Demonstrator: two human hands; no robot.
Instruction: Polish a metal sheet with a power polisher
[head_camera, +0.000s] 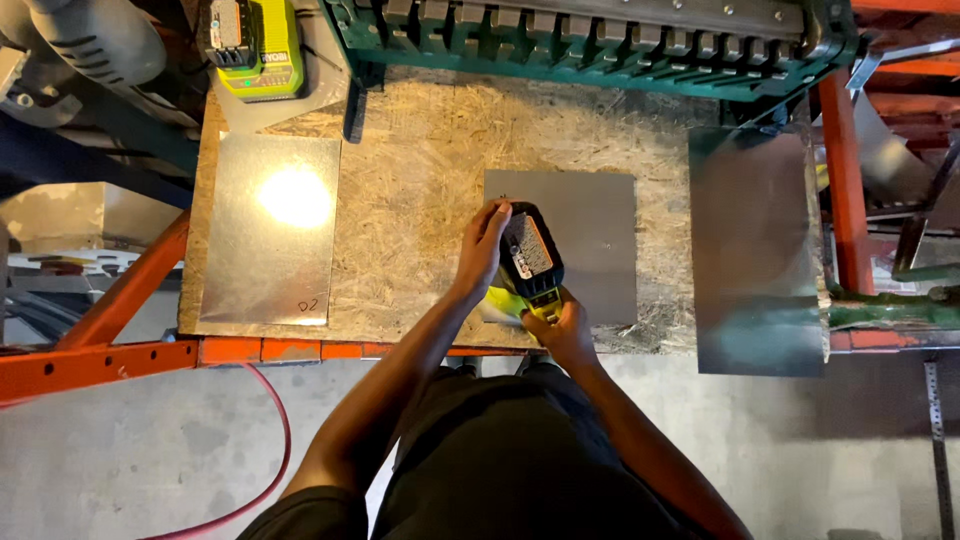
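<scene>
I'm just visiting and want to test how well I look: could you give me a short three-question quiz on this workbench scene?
1. True or false: both hands are on the power tool.
2. How many flat metal sheets lie on the board: A) one, B) three, C) five?
3. Which sheet is the tool over: left, middle or right?

Key:
1. True. The left hand rests on its top and the right hand grips its handle.
2. B: the left sheet, the middle sheet and the right sheet.
3. The middle one.
</scene>
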